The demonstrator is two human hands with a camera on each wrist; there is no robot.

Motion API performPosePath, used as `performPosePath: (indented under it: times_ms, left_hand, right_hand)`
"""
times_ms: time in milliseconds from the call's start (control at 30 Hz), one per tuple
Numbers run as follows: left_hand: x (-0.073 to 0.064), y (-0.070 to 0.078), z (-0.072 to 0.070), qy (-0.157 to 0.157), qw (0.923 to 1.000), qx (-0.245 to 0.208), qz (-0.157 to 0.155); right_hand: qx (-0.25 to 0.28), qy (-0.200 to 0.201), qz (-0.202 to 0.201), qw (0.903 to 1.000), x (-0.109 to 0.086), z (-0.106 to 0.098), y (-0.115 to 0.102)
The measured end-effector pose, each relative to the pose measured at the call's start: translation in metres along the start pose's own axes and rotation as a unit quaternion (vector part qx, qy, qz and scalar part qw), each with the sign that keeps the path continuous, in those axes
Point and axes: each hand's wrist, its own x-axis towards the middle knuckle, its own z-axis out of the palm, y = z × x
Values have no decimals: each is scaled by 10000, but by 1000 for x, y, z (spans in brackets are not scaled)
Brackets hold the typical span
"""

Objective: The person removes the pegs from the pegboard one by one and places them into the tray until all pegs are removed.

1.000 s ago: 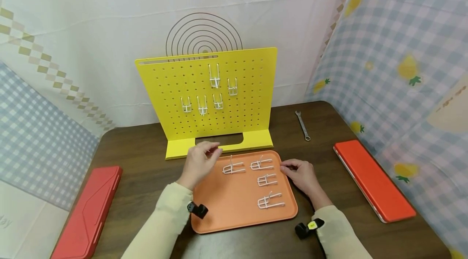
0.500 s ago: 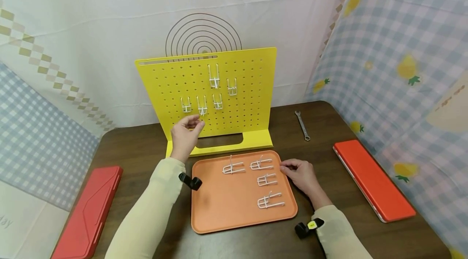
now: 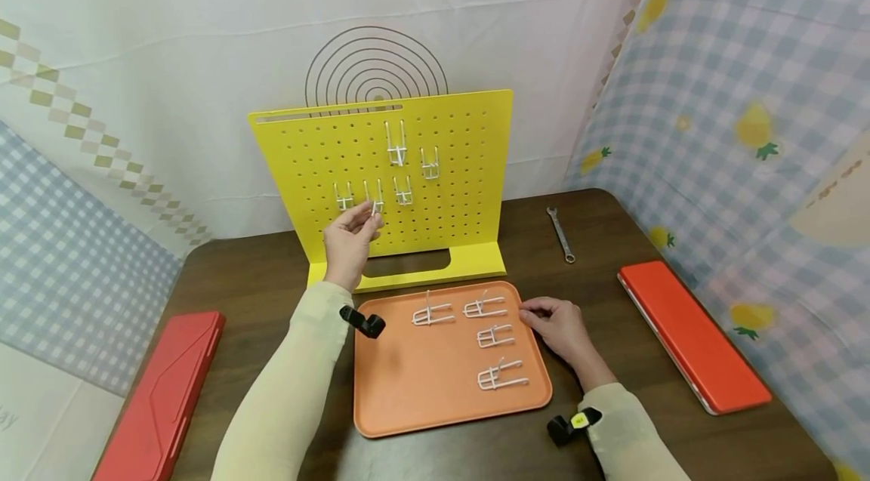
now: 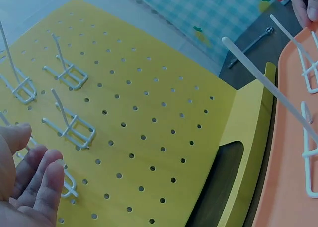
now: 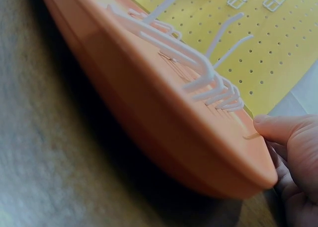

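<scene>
My left hand is at the yellow pegboard, its thumb and fingers around a white wire hook in the lower row. A small gap shows between thumb and fingertips in the left wrist view, where the fingers partly hide this hook. Several other white hooks hang on the board, among them a long upper one. My right hand pinches the right rim of the orange tray, thumb on top in the right wrist view. Several more wire hooks lie in the tray.
A wrench lies on the dark wooden table right of the board. At the right lies a red-orange flat case, at the left another red case. Cloth curtains hang behind and beside the table.
My left hand has moved up and left from over the tray to the pegboard, then slightly right to a lower-row hook. My right hand has stayed at the tray's rim.
</scene>
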Motion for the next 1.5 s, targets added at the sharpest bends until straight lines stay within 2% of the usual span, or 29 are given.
performPosePath:
  times_ms: [200,567,1000,1133,1367,1433,1500]
  left_hand:
    - [1,-1,2,-173,9998,22,133]
    - [1,1,3,-113,9995,28,294]
    - [-2,6,1,-191,9996,-26,221]
    - [-5,13,1,-226,9994,40,266]
    - [-23,42,9,-182,9982,244,522]
    - [-25,46,10,-178,9979,236,572]
    - [-25,42,9,-154,9975,170,662]
  right_hand:
    - [-56,17,1,10000,-1,0,-1]
    - [-31,38,19,10000,1,1,0]
    - [-21,14,15,10000,0,0,0]
    - [-29,32,12,10000,-1,1,0]
    - [-77,33,32,10000,0,0,-1]
    - [-83,30,31,10000,0,0,-1]
    - [-91,31,23,10000,0,0,-1]
